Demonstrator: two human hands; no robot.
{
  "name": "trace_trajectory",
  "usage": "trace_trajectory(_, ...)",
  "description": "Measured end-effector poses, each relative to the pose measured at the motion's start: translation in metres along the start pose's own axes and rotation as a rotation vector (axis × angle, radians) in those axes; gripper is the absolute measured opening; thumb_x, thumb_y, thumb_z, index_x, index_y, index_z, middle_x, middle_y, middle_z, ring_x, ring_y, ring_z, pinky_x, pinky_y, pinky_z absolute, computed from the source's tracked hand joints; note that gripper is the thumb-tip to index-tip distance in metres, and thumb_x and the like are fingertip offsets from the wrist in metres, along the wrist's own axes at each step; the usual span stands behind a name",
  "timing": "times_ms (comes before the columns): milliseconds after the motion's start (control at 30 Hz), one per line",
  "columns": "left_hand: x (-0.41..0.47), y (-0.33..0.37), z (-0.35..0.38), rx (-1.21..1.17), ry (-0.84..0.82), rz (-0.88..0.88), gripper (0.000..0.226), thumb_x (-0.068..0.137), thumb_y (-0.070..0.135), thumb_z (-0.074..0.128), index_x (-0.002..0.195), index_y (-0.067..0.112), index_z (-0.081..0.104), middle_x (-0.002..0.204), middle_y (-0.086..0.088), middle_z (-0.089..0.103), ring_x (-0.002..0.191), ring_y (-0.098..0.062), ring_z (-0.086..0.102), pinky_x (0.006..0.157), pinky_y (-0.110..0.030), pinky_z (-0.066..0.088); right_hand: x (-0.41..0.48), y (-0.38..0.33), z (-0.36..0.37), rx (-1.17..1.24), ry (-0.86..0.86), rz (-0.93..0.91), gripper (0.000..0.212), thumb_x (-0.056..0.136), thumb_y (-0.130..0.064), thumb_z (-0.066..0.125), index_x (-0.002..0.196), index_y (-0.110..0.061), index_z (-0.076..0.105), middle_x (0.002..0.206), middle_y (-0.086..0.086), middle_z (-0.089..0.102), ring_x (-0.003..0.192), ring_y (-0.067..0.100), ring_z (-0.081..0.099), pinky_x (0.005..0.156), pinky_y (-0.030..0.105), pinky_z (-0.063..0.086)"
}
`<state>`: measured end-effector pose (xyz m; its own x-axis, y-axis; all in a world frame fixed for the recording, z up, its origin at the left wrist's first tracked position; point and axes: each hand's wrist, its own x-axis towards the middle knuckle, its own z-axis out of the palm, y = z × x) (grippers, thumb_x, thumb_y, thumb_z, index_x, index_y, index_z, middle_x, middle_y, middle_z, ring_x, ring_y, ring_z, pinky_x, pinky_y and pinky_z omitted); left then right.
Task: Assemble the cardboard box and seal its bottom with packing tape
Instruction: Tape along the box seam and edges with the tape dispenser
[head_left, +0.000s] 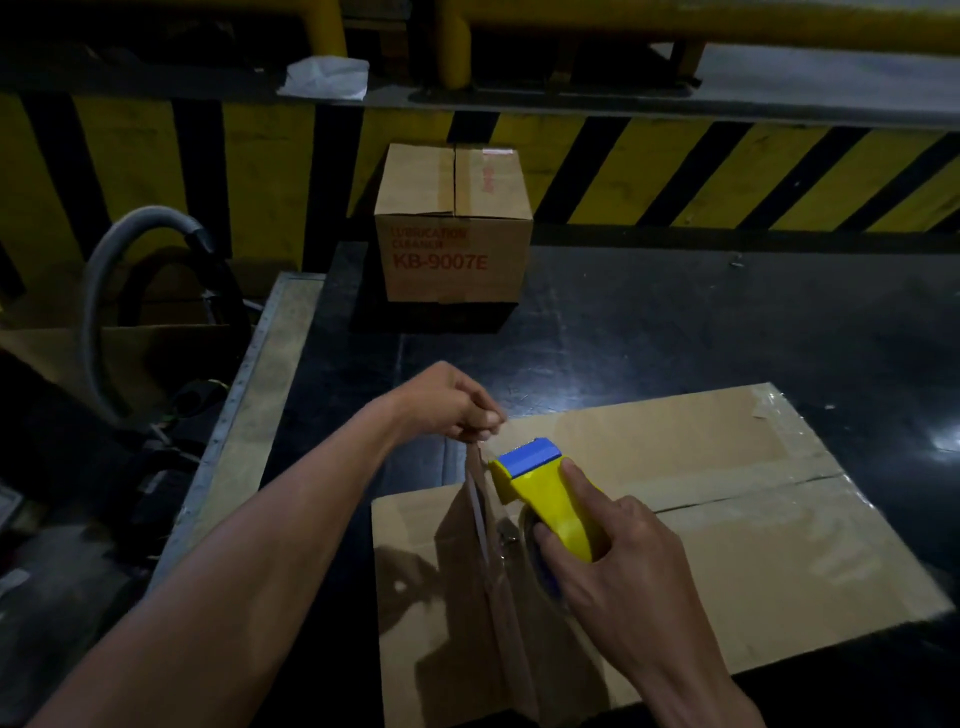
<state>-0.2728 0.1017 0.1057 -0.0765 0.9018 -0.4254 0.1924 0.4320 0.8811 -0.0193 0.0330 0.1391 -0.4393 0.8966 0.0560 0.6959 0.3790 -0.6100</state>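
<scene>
A brown cardboard box (727, 551) rests on the dark table with its closed flaps facing up and a seam running across them. My right hand (618, 561) grips a yellow tape dispenser (550, 499) with a blue blade guard, held over the box's left part. My left hand (457, 408) pinches the free end of the clear packing tape (485, 514), which stretches from the dispenser up to my fingers above the box's far left corner. The tape roll is mostly hidden under my right hand.
A second, sealed cardboard box (454, 228) printed KB-9007E stands at the table's (675, 322) far edge. A grey hose (109, 296) and dark equipment lie off the table's left side. A yellow-and-black striped barrier (675, 171) runs behind. White plastic (327, 78) lies on the ledge.
</scene>
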Motion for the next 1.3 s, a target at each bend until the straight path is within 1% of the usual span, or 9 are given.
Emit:
trace_trajectory(100, 0.008, 0.001, -0.005, 0.066, -0.017, 0.026, 0.011, 0.089, -0.010, 0.065, 0.097, -0.011, 0.073, 0.070, -0.008, 0.072, 0.057, -0.009, 0.065, 0.052, -0.016, 0.049, -0.005, -0.007, 0.004, -0.010, 0.015, 0.033, 0.069, 0.077, -0.065, 0.052, 0.143, -0.050, 0.038, 0.077, -0.006, 0.042, 0.074, 0.015, 0.051, 0.064, 0.025, 0.032)
trace_trajectory(233, 0.025, -0.001, -0.008, 0.150, 0.016, 0.047, 0.008, 0.088, -0.008, 0.068, 0.092, -0.008, 0.075, 0.063, -0.003, 0.072, 0.054, -0.008, 0.065, 0.051, -0.016, 0.049, -0.001, -0.012, 0.012, -0.070, -0.029, 0.072, 0.067, 0.084, -0.058, 0.057, 0.146, -0.049, 0.033, 0.081, -0.008, 0.038, 0.082, 0.018, 0.053, 0.065, 0.024, 0.030)
trace_trajectory(400, 0.040, -0.005, -0.010, 0.255, 0.026, 0.063, 0.008, 0.084, -0.006, 0.072, 0.086, -0.002, 0.078, 0.068, -0.008, 0.074, 0.056, -0.008, 0.066, 0.052, -0.018, 0.050, 0.002, -0.016, 0.015, -0.069, -0.098, 0.126, 0.069, 0.085, -0.052, 0.057, 0.147, -0.049, 0.028, 0.083, -0.009, 0.035, 0.088, 0.019, 0.055, 0.067, 0.027, 0.034)
trace_trajectory(533, 0.054, -0.012, -0.020, 0.357, 0.084, 0.071, 0.009, 0.082, -0.001, 0.076, 0.087, 0.005, 0.081, 0.080, -0.012, 0.078, 0.060, -0.008, 0.068, 0.059, -0.020, 0.053, 0.008, -0.018, 0.019, -0.073, -0.140, 0.160, 0.067, 0.085, -0.050, 0.057, 0.147, -0.046, 0.032, 0.081, -0.008, 0.036, 0.093, 0.021, 0.056, 0.069, 0.028, 0.036)
trace_trajectory(700, 0.061, -0.018, -0.024, 0.341, 0.046, 0.049, 0.011, 0.080, -0.001, 0.080, 0.084, 0.009, 0.080, 0.077, -0.015, 0.077, 0.064, -0.015, 0.068, 0.059, -0.022, 0.053, 0.006, -0.021, 0.021, -0.097, -0.174, 0.195, 0.065, 0.086, -0.050, 0.056, 0.146, -0.049, 0.030, 0.084, -0.007, 0.036, 0.098, 0.018, 0.056, 0.070, 0.026, 0.035)
trace_trajectory(833, 0.066, -0.021, -0.022, 0.271, 0.029, 0.034, 0.008, 0.079, -0.001, 0.080, 0.084, 0.005, 0.078, 0.072, -0.013, 0.075, 0.064, -0.016, 0.070, 0.056, -0.020, 0.051, 0.011, -0.018, 0.016, -0.140, -0.204, 0.205, 0.067, 0.085, -0.052, 0.054, 0.146, -0.051, 0.026, 0.090, -0.004, 0.034, 0.099, 0.018, 0.057, 0.070, 0.025, 0.032)
trace_trajectory(1000, 0.070, -0.029, -0.019, 0.279, -0.001, 0.048, 0.011, 0.080, 0.002, 0.080, 0.076, 0.012, 0.078, 0.074, -0.017, 0.075, 0.066, -0.017, 0.069, 0.063, -0.030, 0.052, 0.010, -0.016, 0.015, -0.188, -0.238, 0.215, 0.069, 0.085, -0.054, 0.051, 0.147, -0.053, 0.022, 0.094, -0.004, 0.034, 0.103, 0.017, 0.056, 0.074, 0.026, 0.036)
trace_trajectory(1133, 0.068, -0.034, -0.018, 0.318, 0.030, 0.059, 0.007, 0.080, 0.005, 0.080, 0.079, 0.012, 0.079, 0.076, -0.010, 0.077, 0.069, -0.017, 0.071, 0.071, -0.035, 0.057, 0.010, -0.015, 0.012, -0.183, -0.254, 0.210, 0.068, 0.086, -0.055, 0.051, 0.147, -0.053, 0.022, 0.096, -0.005, 0.035, 0.102, 0.016, 0.056, 0.070, 0.023, 0.030)
trace_trajectory(1300, 0.066, -0.036, -0.018, 0.350, 0.051, 0.055, 0.010, 0.081, 0.011, 0.080, 0.075, 0.019, 0.079, 0.076, -0.002, 0.078, 0.068, -0.010, 0.070, 0.070, -0.032, 0.058, 0.012, -0.014, 0.011, -0.186, -0.272, 0.199, 0.069, 0.086, -0.054, 0.050, 0.148, -0.051, 0.020, 0.097, -0.004, 0.034, 0.104, 0.018, 0.055, 0.077, 0.027, 0.038)
